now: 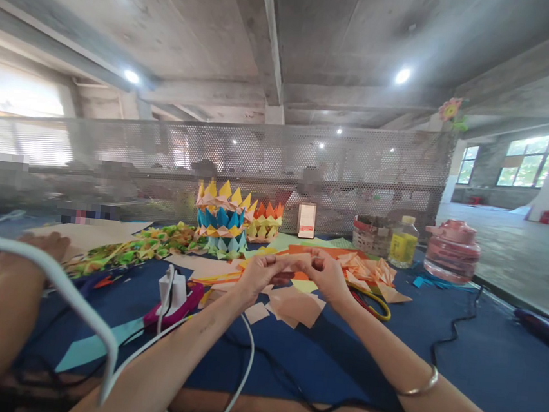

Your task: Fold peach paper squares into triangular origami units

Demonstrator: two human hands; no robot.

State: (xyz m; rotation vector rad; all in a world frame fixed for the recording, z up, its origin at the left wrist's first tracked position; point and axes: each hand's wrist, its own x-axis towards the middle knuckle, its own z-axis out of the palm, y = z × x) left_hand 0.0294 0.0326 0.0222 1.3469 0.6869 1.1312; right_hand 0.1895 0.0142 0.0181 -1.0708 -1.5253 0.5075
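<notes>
Both my hands meet above the middle of the table, pinching a small peach paper piece [292, 259] between them. My left hand [259, 274] grips one side of it, and my right hand [330, 277] closes on the other. Below them lie loose peach paper squares [296, 306] on the blue tabletop. Folded peach paper pieces [368, 269] are heaped just right of my right hand, near yellow-handled scissors [381, 307]. A flat orange sheet [299, 275] lies partly behind my fingers. How the held paper is folded is too small to tell.
Folded-paper crowns [222, 220] stand at the back, beside a phone [307, 221]. A basket [371, 233], yellow bottle [403, 241] and pink jug [452, 252] stand right. A purple power strip [175, 306] and white cable [247, 359] lie left. Another person's arm [8, 297] reaches in.
</notes>
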